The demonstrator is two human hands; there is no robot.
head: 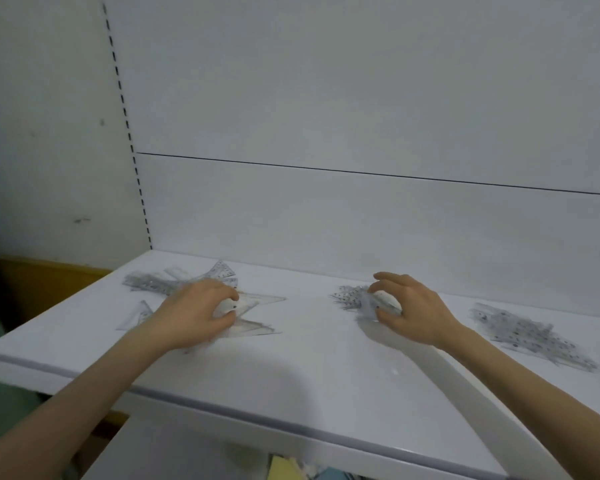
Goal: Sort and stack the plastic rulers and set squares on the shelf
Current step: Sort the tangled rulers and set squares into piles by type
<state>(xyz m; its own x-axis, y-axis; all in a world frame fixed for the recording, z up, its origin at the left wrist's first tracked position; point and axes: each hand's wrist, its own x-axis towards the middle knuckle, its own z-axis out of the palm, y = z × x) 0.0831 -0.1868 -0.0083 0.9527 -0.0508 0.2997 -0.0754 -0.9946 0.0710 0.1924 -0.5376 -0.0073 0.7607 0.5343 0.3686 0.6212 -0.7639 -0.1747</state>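
"Where were the hands?"

"Both were down on the white shelf [309, 362]. The left hand [201, 308] lay over two clear set squares [262, 301]. Its fingers [224, 291] were curled down and gripping them where they overlapped, and their points stuck out to the right."

"And the other one?"

"The right hand [414, 311] had its fingers curled round a small bunch of rulers [352, 297], with the printed ends fanning out to the left."

"What else lay on the shelf?"

"A loose heap of rulers [160, 284] sat just behind the left hand, and a lone set square [141, 315] was to its left. A bigger pile [530, 336] lay well to the right of the right hand. It was too blurred to tell rulers from set squares there."

"And behind?"

"A white back panel [361, 209], with a slotted upright [125, 109] at its left edge."
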